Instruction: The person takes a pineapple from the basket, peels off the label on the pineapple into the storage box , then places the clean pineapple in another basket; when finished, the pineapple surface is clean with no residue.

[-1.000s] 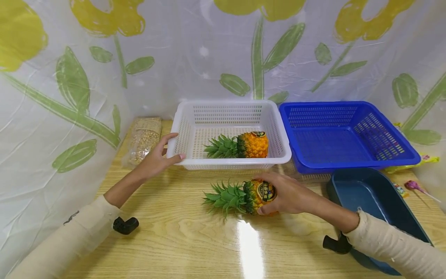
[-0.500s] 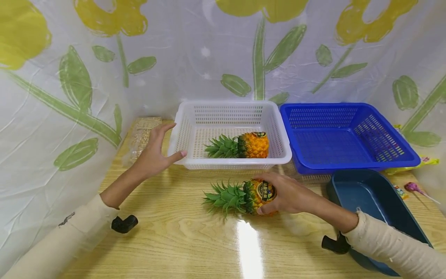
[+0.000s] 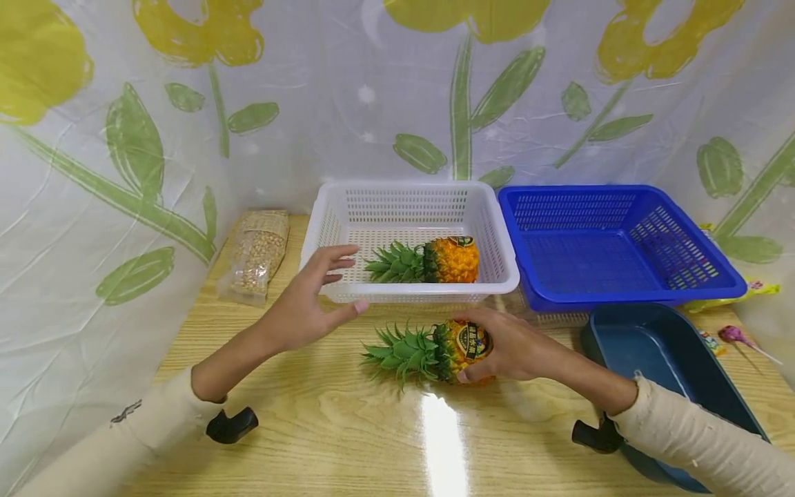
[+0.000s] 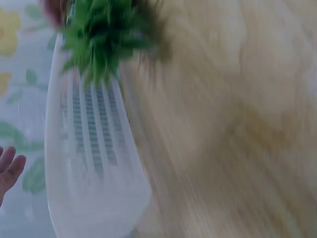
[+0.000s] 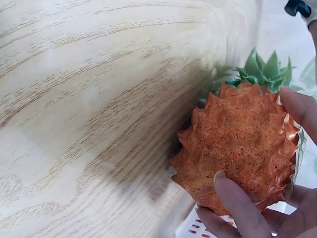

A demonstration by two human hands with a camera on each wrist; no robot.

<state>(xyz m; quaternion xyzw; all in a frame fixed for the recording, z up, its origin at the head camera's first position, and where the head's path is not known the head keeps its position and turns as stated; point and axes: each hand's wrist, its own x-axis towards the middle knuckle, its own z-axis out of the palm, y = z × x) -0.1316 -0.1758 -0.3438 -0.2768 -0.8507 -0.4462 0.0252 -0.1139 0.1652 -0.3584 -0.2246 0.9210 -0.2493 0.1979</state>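
Observation:
My right hand (image 3: pixel 515 345) grips a pineapple (image 3: pixel 448 352) by its orange body, low over the table in front of the white basket (image 3: pixel 422 290). The pineapple lies sideways, its green crown pointing left and a black label on its side. Fingers and thumb curl round its spiky base in the right wrist view, where the pineapple (image 5: pixel 237 144) fills much of the picture. Fingers spread, my left hand (image 3: pixel 304 304) hovers at the basket's front left corner, holding nothing. A second pineapple (image 3: pixel 456 261) lies inside the white basket. The left wrist view is blurred, with a green crown (image 4: pixel 106 39) near its top.
A blue basket (image 3: pixel 621 297) stands right of the white one. Before it sits a dark teal tub (image 3: pixel 646 324), partly under my right forearm. A bag of pale kernels (image 3: pixel 254 255) lies at the left; a purple lollipop (image 3: pixel 733 334) lies far right. A flowered curtain (image 3: pixel 348 103) hangs behind.
My left hand has let go of the white basket's left edge and moved right and nearer, towards the held pineapple. My right hand and its pineapple have stayed in place.

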